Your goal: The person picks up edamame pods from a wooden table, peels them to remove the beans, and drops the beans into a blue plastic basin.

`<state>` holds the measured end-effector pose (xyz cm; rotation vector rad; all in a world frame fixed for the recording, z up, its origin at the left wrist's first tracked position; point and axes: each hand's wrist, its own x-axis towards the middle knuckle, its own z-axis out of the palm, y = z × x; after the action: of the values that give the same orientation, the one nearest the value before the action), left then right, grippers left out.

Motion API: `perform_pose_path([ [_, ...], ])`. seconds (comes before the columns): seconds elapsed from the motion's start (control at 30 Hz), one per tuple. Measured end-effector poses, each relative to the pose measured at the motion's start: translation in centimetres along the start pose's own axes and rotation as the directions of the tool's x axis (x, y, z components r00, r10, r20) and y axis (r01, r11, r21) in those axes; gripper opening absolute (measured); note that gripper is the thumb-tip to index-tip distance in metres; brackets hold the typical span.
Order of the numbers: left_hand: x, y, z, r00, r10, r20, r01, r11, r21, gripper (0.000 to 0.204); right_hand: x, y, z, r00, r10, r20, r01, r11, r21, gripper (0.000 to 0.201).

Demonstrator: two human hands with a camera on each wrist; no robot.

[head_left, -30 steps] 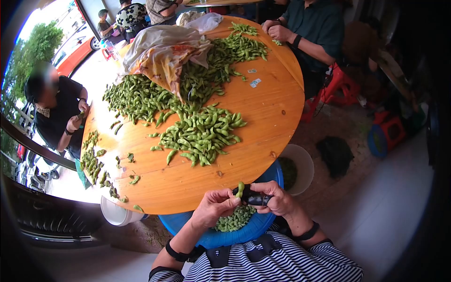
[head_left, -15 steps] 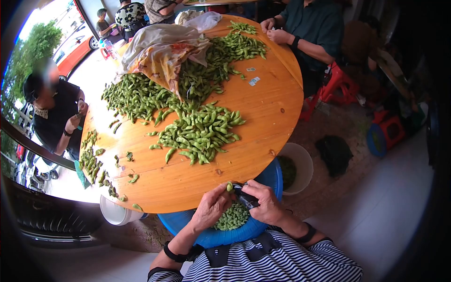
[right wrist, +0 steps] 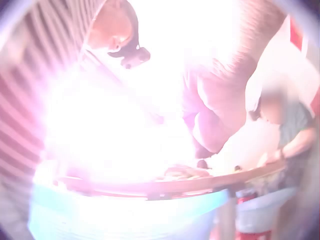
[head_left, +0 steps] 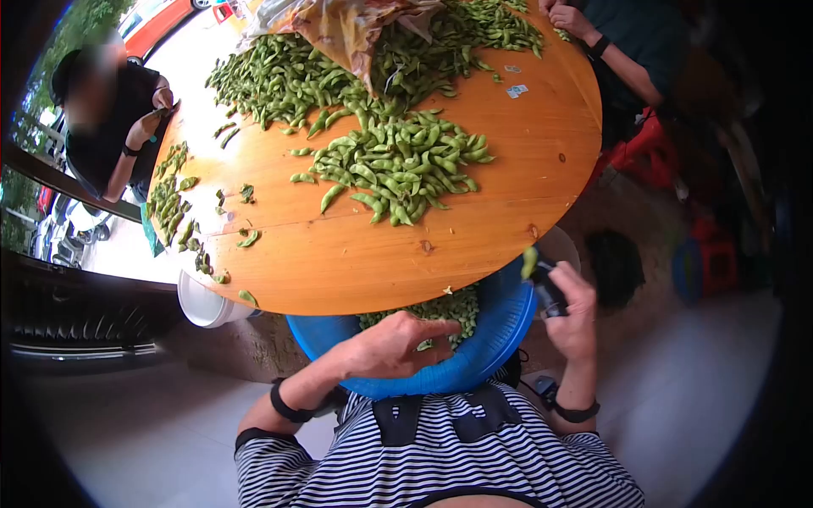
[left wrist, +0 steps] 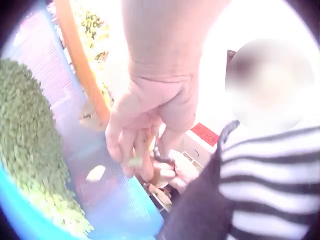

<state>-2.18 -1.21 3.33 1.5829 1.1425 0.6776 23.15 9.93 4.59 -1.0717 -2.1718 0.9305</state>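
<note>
While the left hand (head_left: 391,343) reaches over the rim of the blue basin (head_left: 508,326), fingers loosely extended above the heap of cut pods (head_left: 440,306) and pinching nothing that can be made out, the right hand (head_left: 572,317) is raised beside the table (head_left: 339,254), curled round a small dark cutter (head_left: 546,292) with one green pod (head_left: 529,262) at its tip. Risk: that pod stands at the basin's outer edge, above the white bucket (head_left: 563,245) and floor, so a loose grip could let it fall outside the basin; the blade is also close to the fingers. Uncut pods lie in a pile (head_left: 398,169) on the table. Compared with a second earlier, the hands, then joined at the table edge on one pod, have parted, the left dropping into the basin and the right swinging outward; the view has tilted downward.
</note>
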Motion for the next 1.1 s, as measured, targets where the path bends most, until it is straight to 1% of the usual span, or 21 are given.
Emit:
perform_pose_path([
  [0.03, -0.2, -0.9, -0.8, 0.989, 0.146, 0.033, -0.149, 0.983, 0.111, 0.026, -0.1, 1.1, -1.4, 0.999, 0.025, -0.045, -0.029, 0.996, -0.089, 0.033],
  [0.07, -0.3, 0.2, -2.2, 0.993, 0.078, -0.094, -0.075, 0.996, 0.038, 0.017, -0.4, 1.9, -2.4, 0.993, 0.078, -0.084, -0.099, 0.953, -0.286, 0.033],
  [0.1, -0.1, -0.6, -3.3, 0.967, 0.094, -0.237, -0.078, 0.994, 0.075, 0.02, -0.6, 2.5, -3.3, 0.984, 0.116, -0.133, -0.166, 0.867, -0.47, 0.033],
  [0.13, 0.3, 0.0, -5.1, 0.938, 0.004, -0.348, 0.087, 0.966, 0.245, 0.022, -0.9, 2.9, -3.9, 0.986, 0.111, -0.124, -0.157, 0.867, -0.473, 0.033],
  [0.17, 0.9, -1.2, -6.6, 0.856, 0.127, -0.501, 0.121, 0.894, 0.433, 0.022, -1.2, 3.0, -4.4, 0.976, 0.173, -0.133, -0.216, 0.863, -0.456, 0.033],
  [0.2, 1.8, -2.7, -8.1, 0.773, 0.289, -0.565, 0.082, 0.838, 0.54, 0.02, -1.3, 3.1, -4.6, 0.962, 0.236, -0.14, -0.274, 0.856, -0.437, 0.033],
  [0.23, 2.0, -3.2, -9.5, 0.779, 0.292, -0.555, 0.149, 0.774, 0.616, 0.019, -1.1, 3.1, -4.3, 0.964, 0.231, -0.133, -0.266, 0.859, -0.437, 0.033],
  [0.3, 2.9, -5.0, -10.5, 0.807, 0.241, -0.539, 0.163, 0.787, 0.595, 0.021, -0.8, 2.6, -3.0, 0.966, 0.182, -0.185, -0.238, 0.904, -0.356, 0.031],
  [0.43, 3.4, -6.1, -10.7, 0.773, 0.304, -0.556, 0.165, 0.751, 0.64, 0.023, 1.0, -0.1, -0.5, 0.993, 0.084, -0.086, -0.094, 0.988, -0.121, 0.025],
  [0.5, 3.3, -5.1, -9.8, 0.709, 0.271, -0.651, 0.129, 0.858, 0.497, 0.018, 1.7, -1.2, 1.3, 1.0, 0.003, -0.018, -0.003, 0.999, 0.043, 0.027],
  [0.53, 2.9, -3.3, -9.0, 0.761, 0.026, -0.649, 0.152, 0.964, 0.217, 0.018, 2.1, -2.2, 2.1, 1.0, 0.01, 0.021, -0.013, 0.989, 0.149, 0.03],
  [0.57, 2.6, -2.0, -7.9, 0.769, 0.026, -0.638, 0.147, 0.965, 0.217, 0.018, 2.4, -3.2, 2.8, 0.998, 0.015, 0.059, -0.029, 0.967, 0.252, 0.034],
  [0.6, 2.7, -1.1, -6.9, 0.801, -0.116, -0.588, 0.055, 0.991, -0.122, 0.019, 2.6, -3.2, 3.9, 0.996, 0.043, 0.083, -0.067, 0.945, 0.319, 0.038],
  [0.63, 2.6, -0.6, -5.6, 0.84, -0.247, -0.483, -0.005, 0.887, -0.462, 0.02, 2.8, -3.5, 4.2, 0.984, 0.076, 0.161, -0.131, 0.921, 0.368, 0.037],
  [0.67, 2.7, -0.5, -4.5, 0.855, -0.226, -0.466, -0.094, 0.817, -0.57, 0.018, 3.0, -3.9, 4.7, 0.974, 0.125, 0.19, -0.199, 0.872, 0.448, 0.036],
  [0.77, 2.7, 0.0, -2.9, 0.864, -0.288, -0.413, -0.055, 0.761, -0.646, 0.015, 3.4, -3.9, 5.5, 0.958, 0.145, 0.249, -0.267, 0.768, 0.582, 0.032],
  [0.83, 3.3, 0.2, -2.0, 0.863, -0.284, -0.417, -0.073, 0.747, -0.661, 0.013, 3.4, -3.6, 5.5, 0.919, 0.052, 0.39, -0.365, 0.483, 0.796, 0.03],
  [0.9, 3.8, -0.1, -1.1, 0.823, -0.248, -0.511, -0.158, 0.765, -0.625, 0.011, 3.2, -3.7, 5.7, 0.928, 0.075, 0.366, -0.357, 0.465, 0.81, 0.03],
  [0.97, 4.2, -0.3, -0.6, 0.822, -0.248, -0.513, -0.143, 0.782, -0.607, 0.009, 3.1, -3.6, 5.6, 0.909, 0.126, 0.396, -0.407, 0.469, 0.784, 0.029],
  [1.07, 4.6, -1.0, 0.6, 0.705, -0.037, -0.708, -0.149, 0.968, -0.2, 0.01, 2.9, -2.9, 6.1, 0.914, 0.161, 0.372, -0.402, 0.484, 0.777, 0.03],
  [1.1, 4.6, -1.0, 0.6, 0.706, -0.039, -0.707, -0.147, 0.969, -0.199, 0.01, 2.9, -2.6, 6.3, 0.914, 0.161, 0.372, -0.402, 0.481, 0.779, 0.03],
])
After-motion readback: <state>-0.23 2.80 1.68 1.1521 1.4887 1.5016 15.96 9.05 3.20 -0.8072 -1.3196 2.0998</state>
